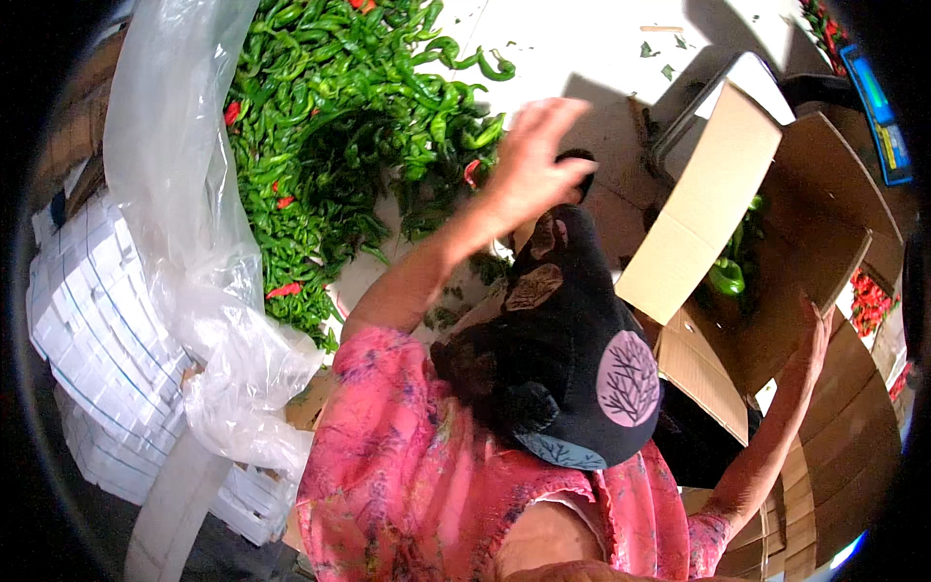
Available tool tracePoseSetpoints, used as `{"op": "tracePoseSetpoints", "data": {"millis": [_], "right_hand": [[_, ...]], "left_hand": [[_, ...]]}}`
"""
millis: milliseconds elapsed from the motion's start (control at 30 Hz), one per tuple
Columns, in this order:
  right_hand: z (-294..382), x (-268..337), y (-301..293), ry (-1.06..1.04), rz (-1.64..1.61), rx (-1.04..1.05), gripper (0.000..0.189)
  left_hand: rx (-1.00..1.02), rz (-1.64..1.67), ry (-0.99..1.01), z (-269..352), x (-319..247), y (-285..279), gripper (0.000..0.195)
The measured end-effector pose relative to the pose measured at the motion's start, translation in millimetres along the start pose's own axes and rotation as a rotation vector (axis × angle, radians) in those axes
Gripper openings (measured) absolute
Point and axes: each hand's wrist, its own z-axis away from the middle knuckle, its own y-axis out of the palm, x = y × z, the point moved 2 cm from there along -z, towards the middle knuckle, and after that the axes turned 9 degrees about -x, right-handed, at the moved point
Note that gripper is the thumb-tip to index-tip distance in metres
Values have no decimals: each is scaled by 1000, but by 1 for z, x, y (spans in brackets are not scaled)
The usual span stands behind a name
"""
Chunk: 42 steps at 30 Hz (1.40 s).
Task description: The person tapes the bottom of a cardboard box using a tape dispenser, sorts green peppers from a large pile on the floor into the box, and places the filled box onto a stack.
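Note:
My left hand point(540, 154) is raised, slightly blurred, with its fingers apart and nothing visible in it. It is over the right edge of a broad heap of long green peppers point(349, 65), with a few red peppers point(284, 290) among them. On the right stands an open cardboard box point(807, 211) with its flaps up. Inside it some green peppers point(726, 276) show, partly hidden by a near flap point(709, 196). My right hand point(816, 331) grips the edge of the box's right flap; some of its fingers are hidden.
My legs in black printed trousers point(567, 320) fill the middle. Clear plastic sheeting point(174, 131) hangs on the left over a white, blue-lined stack point(102, 342). At the far right are red peppers point(869, 302) and a blue device point(876, 109). Leaf scraps point(647, 49) dot the pale floor.

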Motion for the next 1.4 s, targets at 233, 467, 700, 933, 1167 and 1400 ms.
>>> {"op": "tracePoseSetpoints", "data": {"millis": [233, 467, 700, 933, 1167, 1400], "right_hand": [[70, 73, 34, -85, -191, 129, 82], [91, 103, 59, -115, -247, 76, 69], [92, 104, 61, -73, -254, 51, 66], [96, 111, 62, -101, -217, 82, 66], [103, 115, 66, -105, -267, 67, 63], [93, 110, 63, -64, -253, 105, 64]], "left_hand": [[107, -662, -145, 85, 172, -47, 105], [158, -541, -153, 49, 174, -14, 83], [-209, -278, -112, 51, 205, -24, 32], [-340, -42, -174, 50, 183, -60, 26], [-132, 207, -34, 8, 5, -54, 26], [188, 556, 294, -22, -75, -1, 75]]}}
